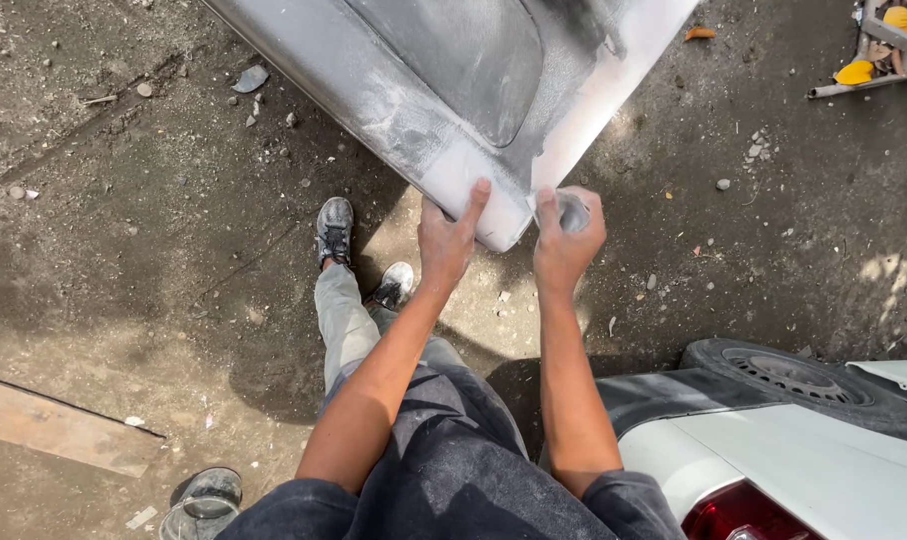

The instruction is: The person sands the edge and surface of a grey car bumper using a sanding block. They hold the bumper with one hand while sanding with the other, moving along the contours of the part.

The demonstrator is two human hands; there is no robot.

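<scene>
A large grey car body panel (444, 70), dusty and dull from sanding, reaches down from the top of the view to a pale corner. My left hand (448, 238) rests against that corner, index finger stretched up along its face. My right hand (568, 232) is closed around a folded piece of grey sandpaper (572, 210), held at the panel's right edge just beside the corner. Both forearms reach forward from my dark shirt. My legs in grey trousers and dusty shoes (335, 230) stand below the panel on the dirt.
Dirt ground with small stones lies all around. A white car's rear with red tail lamp (744, 512) and a tyre (804, 380) sit at lower right. A wooden board (59, 425) lies at lower left, a round container (206, 497) near it. Metal bars and yellow leaves (874, 60) are at upper right.
</scene>
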